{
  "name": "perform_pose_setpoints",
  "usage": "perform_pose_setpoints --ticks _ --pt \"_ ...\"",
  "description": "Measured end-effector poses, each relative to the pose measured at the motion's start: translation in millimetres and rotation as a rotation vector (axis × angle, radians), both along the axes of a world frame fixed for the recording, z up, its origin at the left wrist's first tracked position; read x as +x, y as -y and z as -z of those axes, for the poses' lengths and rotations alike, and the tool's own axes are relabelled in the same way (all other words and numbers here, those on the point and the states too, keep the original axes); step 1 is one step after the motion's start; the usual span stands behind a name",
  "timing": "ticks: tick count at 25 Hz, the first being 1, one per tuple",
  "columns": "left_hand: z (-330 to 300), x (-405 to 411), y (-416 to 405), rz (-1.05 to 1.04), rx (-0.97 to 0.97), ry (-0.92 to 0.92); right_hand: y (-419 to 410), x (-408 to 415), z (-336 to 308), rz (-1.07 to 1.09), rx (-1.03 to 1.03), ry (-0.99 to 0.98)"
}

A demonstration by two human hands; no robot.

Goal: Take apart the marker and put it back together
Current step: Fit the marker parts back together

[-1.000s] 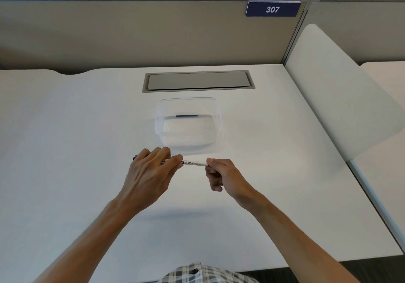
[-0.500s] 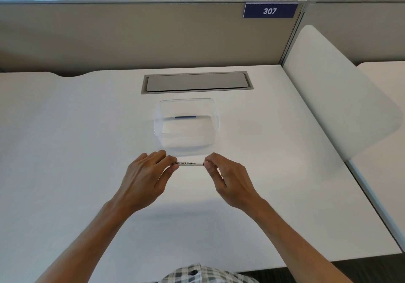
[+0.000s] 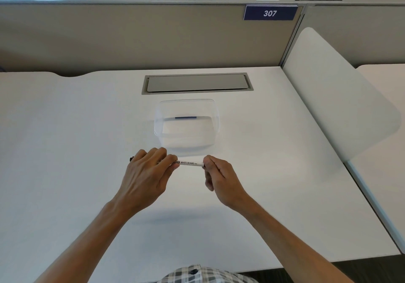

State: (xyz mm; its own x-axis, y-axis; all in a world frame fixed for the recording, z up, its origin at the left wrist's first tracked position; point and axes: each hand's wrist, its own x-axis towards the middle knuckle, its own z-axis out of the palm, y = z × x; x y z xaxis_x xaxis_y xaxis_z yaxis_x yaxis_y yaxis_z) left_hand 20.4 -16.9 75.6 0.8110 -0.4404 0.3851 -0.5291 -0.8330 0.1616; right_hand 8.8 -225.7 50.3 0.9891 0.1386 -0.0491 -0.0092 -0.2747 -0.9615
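Two bare hands hold one marker [image 3: 190,163] level above a white tabletop [image 3: 65,151]. The left hand [image 3: 146,174] curls over the marker's left end, fingers and thumb pinching the barrel, so most of that end is hidden; a small dark tip shows just past the knuckles. The right hand [image 3: 219,176] pinches the opposite end between thumb and fingertips, covering whatever piece is there. Between the hands, a short white stretch of barrel shows black print reading "WHITE BOARD".

The marker appears to be in one piece, so the step in hand looks like pulling or twisting an end piece, though which way cannot be told.

The risks, as a judgement: a tight end piece could release suddenly, so the hands jerk apart and a small part flies off and rolls along the smooth tabletop. A bare felt tip could also smear ink on skin or on the white surface.

The marker is a slim, smooth plastic cylinder. Just beyond it sits a clear plastic tub [image 3: 215,120], rectangular with rounded corners, holding a thin blue stick-like piece [image 3: 185,117]. Further back is a flat grey cable hatch [image 3: 197,82] set flush in the matt tabletop, then a beige fabric partition [image 3: 131,35] bearing a navy sign [image 3: 270,13] reading 307.
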Motion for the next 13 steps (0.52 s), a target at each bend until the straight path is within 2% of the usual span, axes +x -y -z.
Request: perform_pose_setpoints --ticks 1,3,5,10,13 --pt "1.0 0.0 -1.5 0.005 0.003 -0.001 0.2 1.0 -1.2 -0.018 0.071 -0.077" --pt "2.8 -1.2 -4.1 0.018 -0.022 -0.035 2.2 0.7 -2.6 -0.067 0.084 -0.097" --pt "3.0 -1.9 -5.6 0.025 -0.052 -0.07 5.9 -1.1 -4.0 -0.068 -0.033 0.002" --pt "0.5 0.8 -9.2 0.027 -0.09 -0.116 9.8 -3.9 -7.4 -0.089 -0.481 0.338" --pt "-0.2 -0.7 -8.4 0.043 -0.108 -0.126 9.9 -3.5 -6.8 -0.075 -0.557 0.461"
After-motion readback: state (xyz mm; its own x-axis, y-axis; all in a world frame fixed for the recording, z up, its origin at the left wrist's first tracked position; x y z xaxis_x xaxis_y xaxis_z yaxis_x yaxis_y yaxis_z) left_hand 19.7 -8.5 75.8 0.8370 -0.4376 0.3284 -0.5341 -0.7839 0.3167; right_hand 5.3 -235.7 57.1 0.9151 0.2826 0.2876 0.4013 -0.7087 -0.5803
